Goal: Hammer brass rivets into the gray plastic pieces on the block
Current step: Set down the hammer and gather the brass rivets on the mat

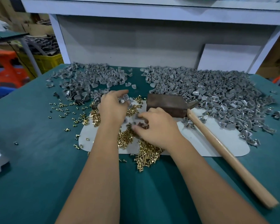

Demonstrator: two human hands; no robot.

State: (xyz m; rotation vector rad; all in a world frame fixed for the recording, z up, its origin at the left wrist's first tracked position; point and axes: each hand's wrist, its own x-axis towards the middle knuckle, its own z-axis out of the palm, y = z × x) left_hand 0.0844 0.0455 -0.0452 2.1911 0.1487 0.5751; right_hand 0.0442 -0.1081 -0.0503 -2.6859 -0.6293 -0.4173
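Right, both forearms reach in over the green desk [39, 159]; the right hand [158, 128] pinches a gray plastic piece [138, 116] above scattered brass rivets [145, 157], the left hand [113, 107] curls around more gray pieces [125, 98]. Beyond, the hammer [217, 143] lies against the brown block [166, 104].

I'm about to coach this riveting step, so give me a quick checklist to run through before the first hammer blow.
1. Hammer free to pick up: ok, it lies on the white mat, unheld.
2. Brass rivets at hand: ok, heaped by the wrists.
3. Gray plastic piece picked: ok, left hand grips some.
4. Rivet seated in a piece: cannot tell, right hand hides it.
5. Piece on the block: not ok, its top is bare.
6. Fingers away from strike spot: not ok.
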